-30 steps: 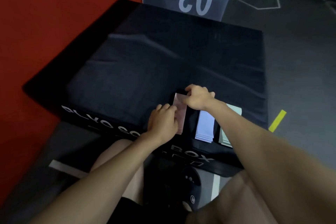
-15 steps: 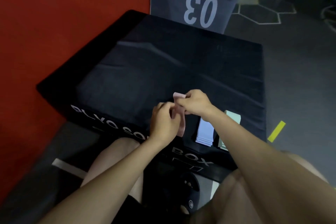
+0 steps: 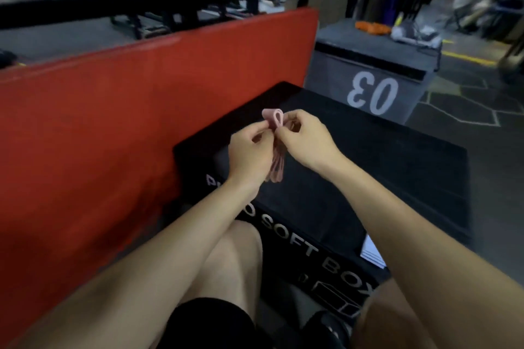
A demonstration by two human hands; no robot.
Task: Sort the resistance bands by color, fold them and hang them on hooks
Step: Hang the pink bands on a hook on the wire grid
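Above the black padded plyo box [image 3: 354, 167], your left hand [image 3: 249, 153] and right hand [image 3: 306, 139] both pinch the folded pink rubber resistance bands [image 3: 275, 144].

Head cam, looks fwd and down, close over hands [image 3: 283, 147], lap, black box [image 3: 368, 178]
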